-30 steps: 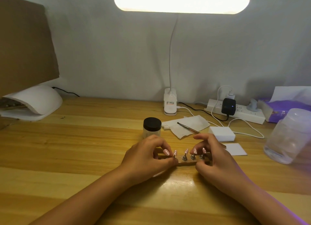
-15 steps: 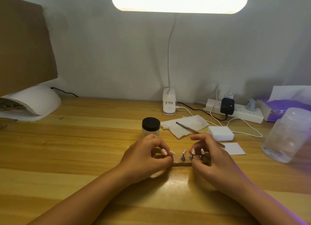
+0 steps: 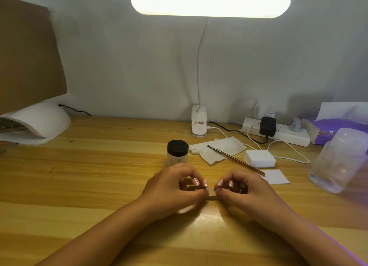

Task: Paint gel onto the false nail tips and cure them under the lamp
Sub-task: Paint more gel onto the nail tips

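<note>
one nail strip (image 3: 211, 195) pinched, left hand (image 3: 171, 190), right hand (image 3: 249, 194)

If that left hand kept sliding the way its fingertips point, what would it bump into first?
Probably the right hand: the left hand aims its fingertips rightward at it, nearly touching, both pinching the nail-tip holder.

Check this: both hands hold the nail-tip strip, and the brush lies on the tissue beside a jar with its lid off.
Wrong: the head view shows the jar with its black lid on. The left hand and right hand do hold the nail-tip strip, and the brush lies on the tissue beside it.
</note>
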Tool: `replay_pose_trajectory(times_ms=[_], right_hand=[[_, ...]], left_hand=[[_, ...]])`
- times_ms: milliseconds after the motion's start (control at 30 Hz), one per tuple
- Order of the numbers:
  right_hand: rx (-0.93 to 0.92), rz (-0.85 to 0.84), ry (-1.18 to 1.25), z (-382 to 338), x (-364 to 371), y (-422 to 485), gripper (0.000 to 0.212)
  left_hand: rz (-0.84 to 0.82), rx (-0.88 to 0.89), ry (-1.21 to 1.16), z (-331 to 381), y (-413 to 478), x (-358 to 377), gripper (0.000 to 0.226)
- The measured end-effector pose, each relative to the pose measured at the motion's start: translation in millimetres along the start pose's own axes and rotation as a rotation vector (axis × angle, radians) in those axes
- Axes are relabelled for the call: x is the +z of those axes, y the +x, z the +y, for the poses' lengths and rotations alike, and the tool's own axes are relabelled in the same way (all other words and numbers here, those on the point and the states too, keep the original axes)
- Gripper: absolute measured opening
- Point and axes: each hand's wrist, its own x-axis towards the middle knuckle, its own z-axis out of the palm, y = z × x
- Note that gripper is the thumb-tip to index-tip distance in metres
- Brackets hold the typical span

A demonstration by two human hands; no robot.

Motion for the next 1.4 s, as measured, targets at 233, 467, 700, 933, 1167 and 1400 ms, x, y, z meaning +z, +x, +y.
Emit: replay_pose_trajectory(times_ms=[233,467,700,933,1167,1400], right_hand=[[-0.001,0.028,-0.040,-0.7,4.3,-1.4,0.020],[-0.032,0.025,0.046,4.2,2.5,0.0,0.009],[0.001,-0.089,0.021,6.7,-14.2,3.1,0.014],[0.009,-0.023,0.009,6.3,-11.2,0.6,0.009],[0.040,-0.115,0.005,7.7,-16.5,2.9,0.010],[-0.015,-0.033,-0.006,10.7,-12.1,1.3,0.007]], left_hand=[[0.030,0.000,0.064,0.9,0.1,1.3,0.018],[-0.006,-0.002,0.087,1.1,0.7,0.9,0.016],[-0.012,0.026,0.128,-0.7,0.4,0.8,0.024],[0.009,0.025,0.118,-0.6,-0.1,1.3,0.024],[0.010,0.026,0.133,0.1,-0.9,0.9,0.023],[0.014,0.017,0.140,1.0,-0.7,1.2,0.025]])
